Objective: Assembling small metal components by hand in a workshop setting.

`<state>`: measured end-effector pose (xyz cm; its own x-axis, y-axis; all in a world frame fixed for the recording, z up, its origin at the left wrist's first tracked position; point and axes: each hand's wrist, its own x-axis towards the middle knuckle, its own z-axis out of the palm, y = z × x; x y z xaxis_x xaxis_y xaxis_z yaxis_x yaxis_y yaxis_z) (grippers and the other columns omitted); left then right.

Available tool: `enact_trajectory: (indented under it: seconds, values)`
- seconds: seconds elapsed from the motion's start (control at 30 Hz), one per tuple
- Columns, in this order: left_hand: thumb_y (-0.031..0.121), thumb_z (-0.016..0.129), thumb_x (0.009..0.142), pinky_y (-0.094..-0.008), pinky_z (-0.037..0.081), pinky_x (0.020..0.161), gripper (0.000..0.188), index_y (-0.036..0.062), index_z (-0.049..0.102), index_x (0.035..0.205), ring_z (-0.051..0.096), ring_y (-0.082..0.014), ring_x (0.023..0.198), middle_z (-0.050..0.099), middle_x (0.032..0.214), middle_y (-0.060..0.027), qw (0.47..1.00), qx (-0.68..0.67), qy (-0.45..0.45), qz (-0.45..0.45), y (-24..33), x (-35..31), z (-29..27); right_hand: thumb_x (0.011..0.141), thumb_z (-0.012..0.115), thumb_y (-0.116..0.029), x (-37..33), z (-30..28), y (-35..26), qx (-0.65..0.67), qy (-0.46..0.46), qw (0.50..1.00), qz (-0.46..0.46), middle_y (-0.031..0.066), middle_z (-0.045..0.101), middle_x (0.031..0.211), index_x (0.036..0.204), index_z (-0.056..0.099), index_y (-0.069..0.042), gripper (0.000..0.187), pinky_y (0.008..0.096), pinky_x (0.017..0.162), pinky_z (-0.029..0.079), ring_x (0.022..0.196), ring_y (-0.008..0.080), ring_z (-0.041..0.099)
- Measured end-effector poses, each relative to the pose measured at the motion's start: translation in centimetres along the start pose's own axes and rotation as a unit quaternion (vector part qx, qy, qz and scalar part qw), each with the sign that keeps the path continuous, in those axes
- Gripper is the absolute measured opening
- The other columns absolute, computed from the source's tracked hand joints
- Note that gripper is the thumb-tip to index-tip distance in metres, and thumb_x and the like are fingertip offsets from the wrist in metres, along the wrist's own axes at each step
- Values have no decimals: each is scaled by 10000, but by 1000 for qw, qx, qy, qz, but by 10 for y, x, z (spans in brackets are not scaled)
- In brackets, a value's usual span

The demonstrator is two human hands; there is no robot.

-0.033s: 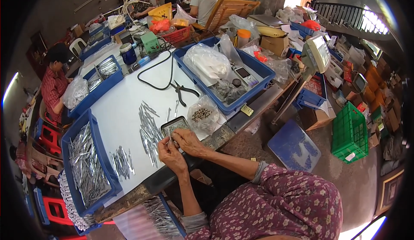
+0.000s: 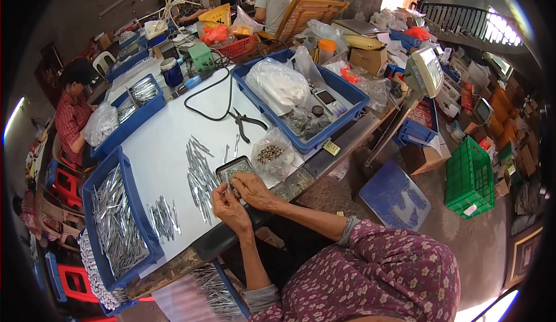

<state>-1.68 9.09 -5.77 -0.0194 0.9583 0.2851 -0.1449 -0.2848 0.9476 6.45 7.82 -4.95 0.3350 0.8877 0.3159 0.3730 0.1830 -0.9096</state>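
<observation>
At the table's near edge, my left hand [image 2: 233, 211] and my right hand [image 2: 253, 191] meet fingertip to fingertip. Both sets of fingers are pinched, and whatever is between them is too small to make out. Just beyond them, a dark-rimmed tray [image 2: 218, 175] holds tiny metal parts and is partly covered by the right hand. A loose pile of thin metal strips [image 2: 200, 178] lies to its left, with a smaller pile of strips [image 2: 164, 219] farther left. Right of the tray sits a clear plastic bag [image 2: 280, 168] of small brass-coloured pieces. Black-handled pliers [image 2: 251, 127] lie behind it.
A blue bin [image 2: 154, 245] full of metal strips stands at the table's left end. Behind the pliers, a larger blue tray [image 2: 341, 126] carries plastic bags. A lamp [image 2: 425, 72] rises at the right. A green crate [image 2: 470, 177] is on the floor. Co-workers sit farther back.
</observation>
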Motion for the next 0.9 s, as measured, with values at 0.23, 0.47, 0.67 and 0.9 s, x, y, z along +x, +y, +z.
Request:
enact_trajectory:
  seconds: [0.23,0.47,0.67,0.9]
  values:
    - [12,484,849,-180,356,470,59,-36,515,864,439,-39,543,504,638,-1,998,-50,-1,-22,1,2,3,866,461,-150,0,1,2,1,16,1000,-22,91,453,575,738,468,18,211,309,486,370,526,158,446]
    - [3,491,843,-170,349,458,58,-34,518,878,431,-31,540,508,636,4,994,-84,-7,-66,4,4,7,873,466,-159,2,5,2,-15,63,997,-40,83,439,565,731,469,15,225,312,462,347,511,142,422]
    - [-11,481,837,-172,314,419,73,-32,519,896,410,-35,488,505,613,-2,977,-176,-8,-121,7,8,6,879,477,-188,15,-1,6,234,-34,966,101,10,443,557,674,470,-1,277,266,440,342,512,85,405]
    - [10,502,833,-167,209,357,71,-22,523,893,334,-21,403,479,547,0,976,-173,-26,-127,18,12,0,871,475,-199,12,-5,-3,266,-60,962,20,9,506,605,792,504,10,225,199,438,380,510,59,476]
